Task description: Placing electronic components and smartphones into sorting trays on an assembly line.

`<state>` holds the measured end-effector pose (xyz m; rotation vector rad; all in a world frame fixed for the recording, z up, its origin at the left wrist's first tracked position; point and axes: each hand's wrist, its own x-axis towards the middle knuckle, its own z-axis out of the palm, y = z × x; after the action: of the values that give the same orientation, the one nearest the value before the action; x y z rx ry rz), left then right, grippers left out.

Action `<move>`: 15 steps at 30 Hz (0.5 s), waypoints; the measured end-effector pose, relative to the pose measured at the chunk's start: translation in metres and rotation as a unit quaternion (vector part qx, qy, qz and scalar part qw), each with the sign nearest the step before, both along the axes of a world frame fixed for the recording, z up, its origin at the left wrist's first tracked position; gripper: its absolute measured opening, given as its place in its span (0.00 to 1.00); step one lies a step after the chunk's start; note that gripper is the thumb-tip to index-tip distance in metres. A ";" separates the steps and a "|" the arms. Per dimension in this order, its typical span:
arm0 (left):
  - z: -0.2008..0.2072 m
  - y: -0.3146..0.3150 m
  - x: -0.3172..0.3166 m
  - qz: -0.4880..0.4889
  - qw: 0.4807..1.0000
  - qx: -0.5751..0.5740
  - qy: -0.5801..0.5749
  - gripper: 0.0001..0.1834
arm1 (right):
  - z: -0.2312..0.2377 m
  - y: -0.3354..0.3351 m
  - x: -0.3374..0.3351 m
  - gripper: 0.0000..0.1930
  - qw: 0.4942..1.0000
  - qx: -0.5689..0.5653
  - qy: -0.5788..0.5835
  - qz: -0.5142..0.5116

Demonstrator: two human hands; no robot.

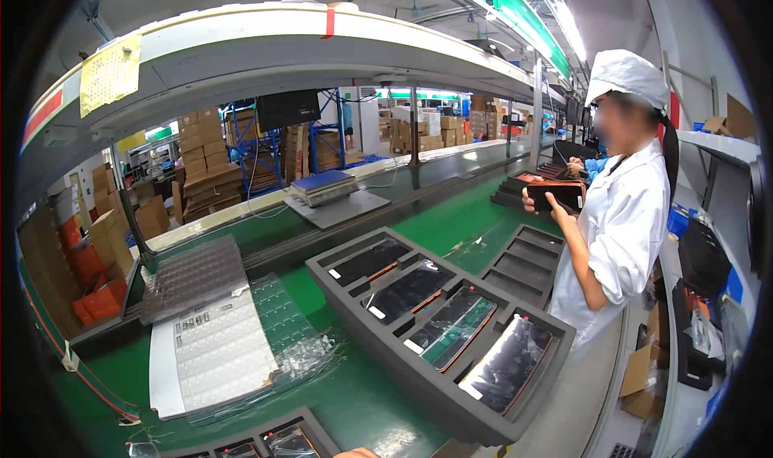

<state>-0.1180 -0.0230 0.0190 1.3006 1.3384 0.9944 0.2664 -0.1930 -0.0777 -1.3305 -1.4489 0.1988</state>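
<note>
Judging by our right hand (358,454), cropped at the bottom edge, we are probably tending phones (290,441) in the bottom-left tray (316,430), grip impossible to tell, and the next move calls for gentleness.

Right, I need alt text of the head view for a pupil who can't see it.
A dark foam tray holding four flat, dark-screened devices dominates a green workbench. At right, a co-worker in white coat and cap holds a similar-looking device. Clear plastic sheets lie left of the tray; another tray and part of the wearer's fingers show at the lower edge.
</note>
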 end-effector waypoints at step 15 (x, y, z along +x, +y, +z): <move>-0.056 -0.003 0.050 -0.058 0.997 -0.048 0.016 0.32 | 0.001 0.002 -0.007 0.04 1.000 -0.001 -0.008 -0.014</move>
<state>-0.0676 -0.0263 -0.0367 1.3105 1.3029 0.8235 0.2594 -0.1914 -0.0764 -1.3554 -1.4427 0.1710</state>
